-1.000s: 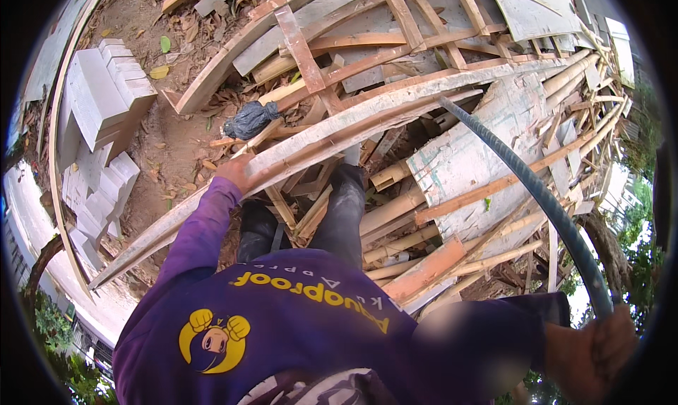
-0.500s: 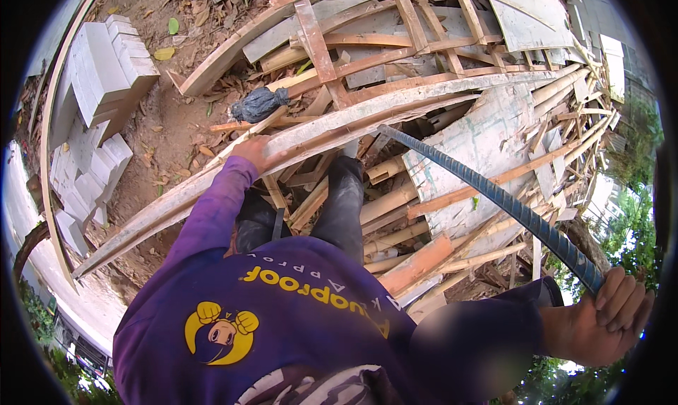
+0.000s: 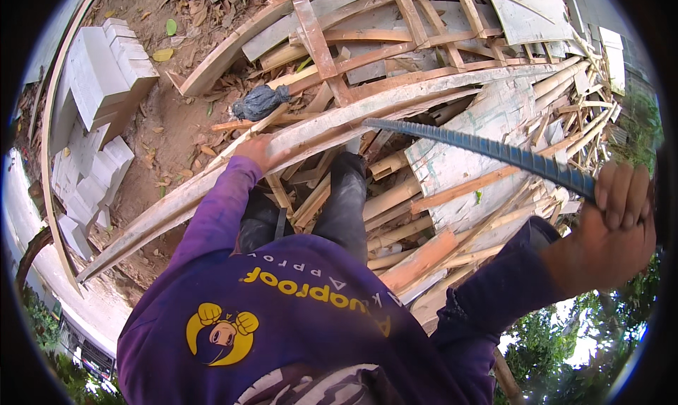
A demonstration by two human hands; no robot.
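Observation:
My right hand, raised at the far right, is closed around one end of a ribbed steel bar. The bar slants leftward, its tip overlapping the near edge of a long, weathered wooden beam; whether they touch I cannot tell. On the left part of that beam rests my left hand, its fingers curled over the edge. The beam runs from the lower left to the upper right, above my legs. A dark knotted plastic bag lies just beyond my left hand.
Nailed timber frames lie beyond the beam. Under the bar is a large worn whitish panel among loose planks and poles. Pale blocks are stacked at the left on bare soil. Broken wood surrounds my feet.
My right hand has risen, lifting the held end of the steel bar so that it lies flatter. The bar's tip has shifted slightly left. My left hand stays on the beam.

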